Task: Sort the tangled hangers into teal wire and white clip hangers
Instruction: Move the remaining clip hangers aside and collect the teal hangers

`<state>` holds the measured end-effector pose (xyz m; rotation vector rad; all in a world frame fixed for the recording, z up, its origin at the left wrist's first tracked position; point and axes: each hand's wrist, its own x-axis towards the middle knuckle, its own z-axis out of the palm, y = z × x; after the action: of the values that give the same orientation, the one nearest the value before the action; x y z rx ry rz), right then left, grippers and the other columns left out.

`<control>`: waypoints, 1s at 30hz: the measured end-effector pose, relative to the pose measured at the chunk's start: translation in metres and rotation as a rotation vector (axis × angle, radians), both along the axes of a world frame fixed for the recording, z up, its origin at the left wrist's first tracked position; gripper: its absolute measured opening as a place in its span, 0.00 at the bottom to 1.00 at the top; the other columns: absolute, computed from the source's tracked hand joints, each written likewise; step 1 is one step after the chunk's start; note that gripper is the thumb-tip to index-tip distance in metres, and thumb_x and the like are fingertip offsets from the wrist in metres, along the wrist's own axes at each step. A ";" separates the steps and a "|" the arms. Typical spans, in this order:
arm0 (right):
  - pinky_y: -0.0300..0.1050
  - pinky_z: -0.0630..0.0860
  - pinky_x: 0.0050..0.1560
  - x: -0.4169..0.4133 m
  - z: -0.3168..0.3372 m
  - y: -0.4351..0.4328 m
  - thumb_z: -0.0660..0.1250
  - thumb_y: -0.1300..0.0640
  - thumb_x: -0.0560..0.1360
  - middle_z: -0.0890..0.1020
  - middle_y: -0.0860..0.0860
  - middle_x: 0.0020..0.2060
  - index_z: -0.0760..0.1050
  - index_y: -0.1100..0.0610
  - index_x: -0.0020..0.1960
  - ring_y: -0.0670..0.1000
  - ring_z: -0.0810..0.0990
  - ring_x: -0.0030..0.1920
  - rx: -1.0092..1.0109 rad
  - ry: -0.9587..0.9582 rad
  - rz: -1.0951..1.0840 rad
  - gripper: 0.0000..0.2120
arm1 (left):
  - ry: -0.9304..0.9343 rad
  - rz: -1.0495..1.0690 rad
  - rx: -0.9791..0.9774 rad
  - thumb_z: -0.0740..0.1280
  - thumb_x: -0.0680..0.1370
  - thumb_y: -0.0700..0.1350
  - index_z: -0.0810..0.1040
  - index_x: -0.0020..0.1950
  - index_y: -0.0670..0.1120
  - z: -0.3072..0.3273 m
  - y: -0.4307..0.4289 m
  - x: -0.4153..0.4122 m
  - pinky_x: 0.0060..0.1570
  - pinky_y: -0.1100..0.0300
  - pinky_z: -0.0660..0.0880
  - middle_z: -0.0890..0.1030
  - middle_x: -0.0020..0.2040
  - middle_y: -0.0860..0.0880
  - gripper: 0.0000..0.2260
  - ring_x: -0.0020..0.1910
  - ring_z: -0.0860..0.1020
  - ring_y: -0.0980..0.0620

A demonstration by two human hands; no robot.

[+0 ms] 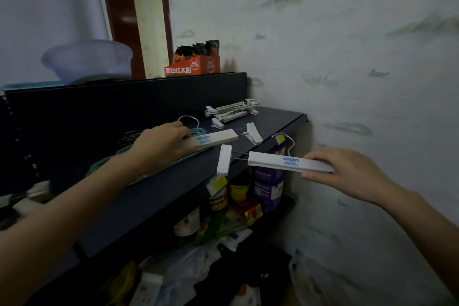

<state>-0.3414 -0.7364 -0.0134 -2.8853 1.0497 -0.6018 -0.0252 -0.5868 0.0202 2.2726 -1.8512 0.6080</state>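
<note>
Head view: right hand (347,174) grips a white clip hanger (280,160), bar crosswise; left hand (159,144), gripping a second hanger (213,139), is nearer the white pile (231,112) up-frame.

Home storage corner: dark shelving (273,120), packed groceries (239,194), patterned wallpaper (347,62)

Two hands, left hand (159,143) and right hand (347,171), two held white clip hangers (213,140) (288,163), stacked clip hangers (231,110) and teal wire hangers (106,160) too bunched to count, one basin (87,59)
</note>
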 end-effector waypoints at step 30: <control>0.45 0.74 0.51 0.117 0.006 -0.368 0.63 0.35 0.70 0.78 0.36 0.52 0.74 0.39 0.57 0.41 0.76 0.53 0.001 0.147 0.380 0.17 | 0.064 0.151 0.104 0.60 0.79 0.44 0.70 0.62 0.45 -0.048 -0.344 0.040 0.53 0.55 0.70 0.71 0.62 0.46 0.12 0.62 0.69 0.48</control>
<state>-0.2245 -1.1048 -0.0073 -3.0445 0.4815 -0.3719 0.0145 -0.9313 -0.0279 2.4852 -1.7320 0.4620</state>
